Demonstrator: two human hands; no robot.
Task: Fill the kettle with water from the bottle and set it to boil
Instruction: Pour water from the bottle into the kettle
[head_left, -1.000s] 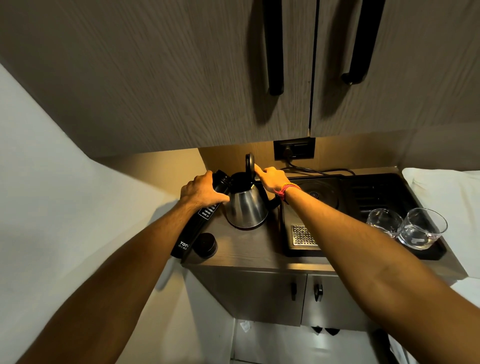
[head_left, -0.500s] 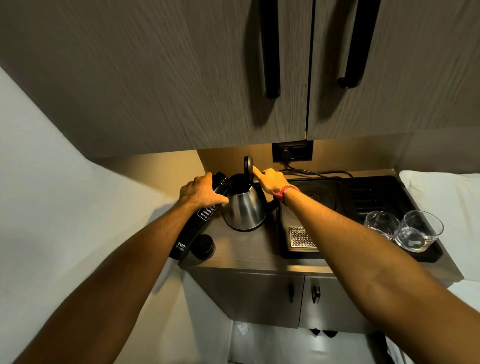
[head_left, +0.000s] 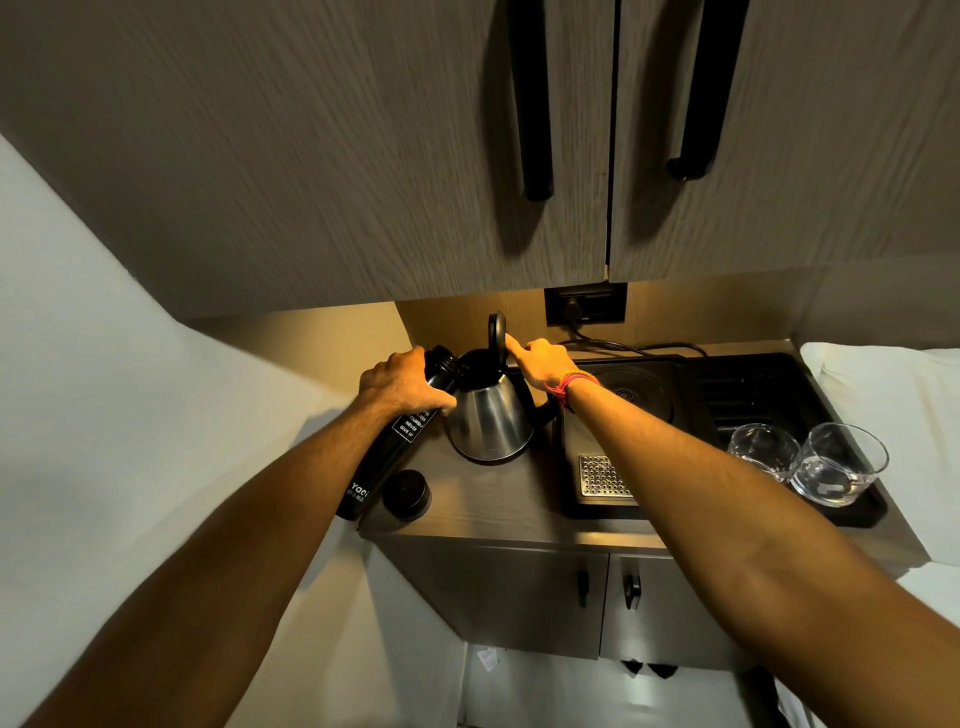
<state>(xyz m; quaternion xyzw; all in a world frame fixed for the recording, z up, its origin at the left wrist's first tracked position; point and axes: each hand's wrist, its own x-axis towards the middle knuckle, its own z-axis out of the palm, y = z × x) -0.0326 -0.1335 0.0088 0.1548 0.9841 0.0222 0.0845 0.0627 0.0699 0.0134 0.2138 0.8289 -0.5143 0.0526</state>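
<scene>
The kettle (head_left: 491, 421) stands on the table (head_left: 493, 499), lid (head_left: 496, 338) up. Left of it, the left hand (head_left: 402, 382) wraps the tilted black bottle (head_left: 395, 436), mouth at the kettle's opening. The right hand (head_left: 540, 361) props the lid with its fingertips. The bottle looks rigid, smooth, probably heavy; mid-body is the best place to grip.
</scene>
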